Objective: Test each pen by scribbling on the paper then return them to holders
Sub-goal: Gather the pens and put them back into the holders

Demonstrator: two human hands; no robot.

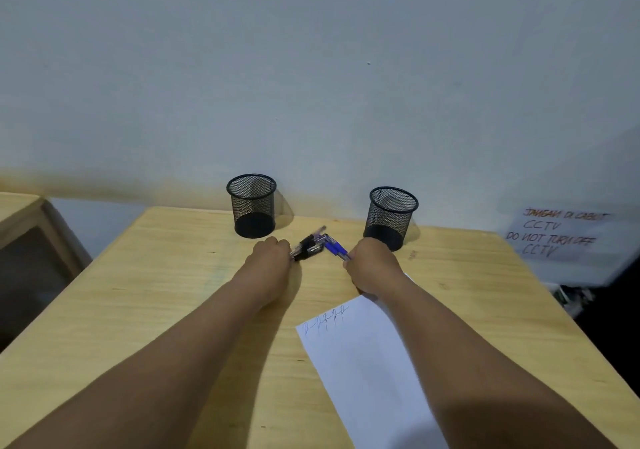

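Two black mesh pen holders stand near the wall, the left holder (252,206) and the right holder (391,216); both look empty. Between them, my left hand (272,258) is closed around a bunch of black pens (306,246). My right hand (372,265) grips a bunch of blue pens (334,247). The two bunches meet at their far ends, low over the table. A white paper (367,362) lies at the front right, partly under my right forearm, with several blue scribbles along its top edge.
The wooden table (156,292) ends at the wall. A handwritten paper notice (561,233) about CCTV hangs at the right, beyond the table's edge. Another wooden piece of furniture (31,240) stands at the left.
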